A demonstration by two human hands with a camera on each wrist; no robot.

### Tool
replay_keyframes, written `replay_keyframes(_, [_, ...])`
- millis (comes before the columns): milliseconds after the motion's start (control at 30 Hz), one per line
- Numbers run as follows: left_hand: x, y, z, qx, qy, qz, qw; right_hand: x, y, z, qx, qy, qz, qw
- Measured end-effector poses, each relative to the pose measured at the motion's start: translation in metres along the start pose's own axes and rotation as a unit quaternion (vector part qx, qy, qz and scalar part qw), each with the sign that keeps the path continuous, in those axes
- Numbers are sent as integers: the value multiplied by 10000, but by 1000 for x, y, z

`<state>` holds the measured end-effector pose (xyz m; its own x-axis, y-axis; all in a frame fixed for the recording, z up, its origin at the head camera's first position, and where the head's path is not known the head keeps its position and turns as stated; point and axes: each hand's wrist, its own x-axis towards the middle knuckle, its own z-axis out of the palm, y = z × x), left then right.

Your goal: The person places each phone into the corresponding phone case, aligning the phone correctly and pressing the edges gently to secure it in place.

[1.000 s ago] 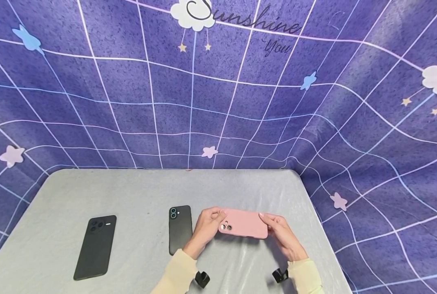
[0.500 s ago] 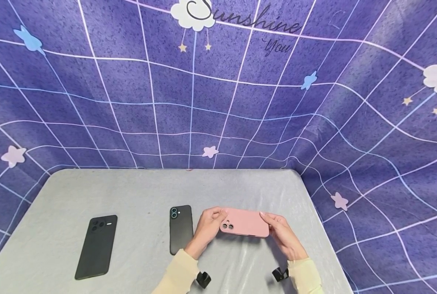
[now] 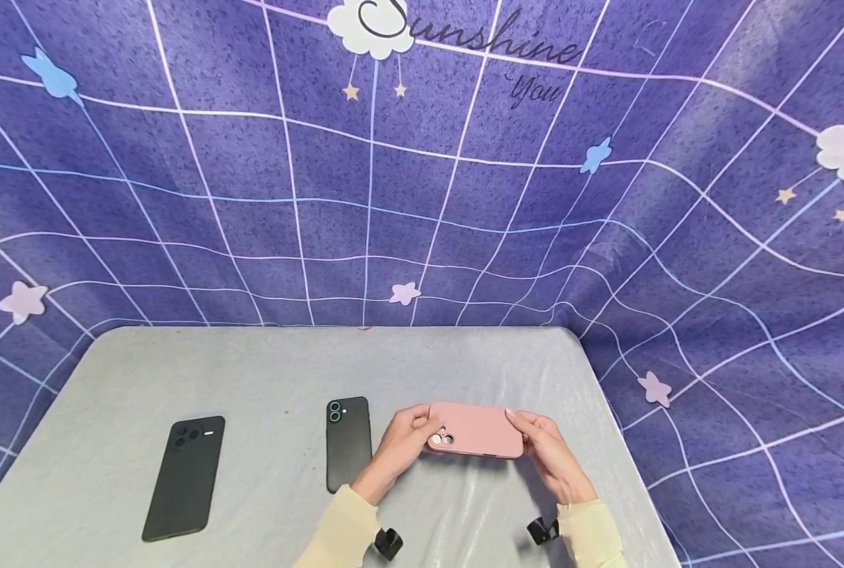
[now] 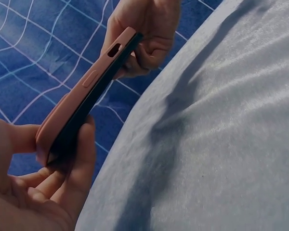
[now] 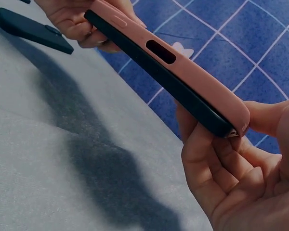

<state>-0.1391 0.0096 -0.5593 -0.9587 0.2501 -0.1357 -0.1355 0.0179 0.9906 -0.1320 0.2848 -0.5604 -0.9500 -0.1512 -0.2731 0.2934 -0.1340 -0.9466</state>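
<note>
A pink phone case (image 3: 479,430) is held lengthwise above the table, its camera holes toward the left. My left hand (image 3: 404,438) grips the left end, thumb on the back beside the holes and fingers beneath. At the other end, my right hand (image 3: 544,451) pinches the corner between thumb and fingers. Under the case lies a dark phone (image 5: 154,72), its long side protruding below the pink edge in the right wrist view. Near the right fingers a narrow gap shows between phone and case. The phone's screen face is hidden in the head view.
A black phone (image 3: 347,446) with two ringed lenses lies just left of my left forearm. Farther left is a larger dark phone (image 3: 186,477), back up. A grey cloth covers the table (image 3: 273,379); a purple patterned curtain (image 3: 323,181) stands behind and to the right.
The pink case and my left hand have shifted slightly to the right. My left thumb now lies closer to the camera holes. Both loose phones stay put.
</note>
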Motion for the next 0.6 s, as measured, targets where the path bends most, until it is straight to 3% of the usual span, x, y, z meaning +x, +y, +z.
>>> replay_keyframes(167, [-8, 2, -3, -576, -497, -59, 9971, -1, -1, 0, 5, 41, -100, 9999])
replay_keyframes(300, [-11, 2, -5, -755, -799, -141, 9938, -2, -2, -1, 65, 115, -100, 9999])
replay_keyframes(467, [-13, 2, -4, -924, -905, -131, 9915, -2, -3, -2, 63, 105, -101, 9999])
replay_keyframes(600, [-14, 3, -3, -920, -804, -113, 9924, -2, -3, -2, 92, 110, -66, 9999])
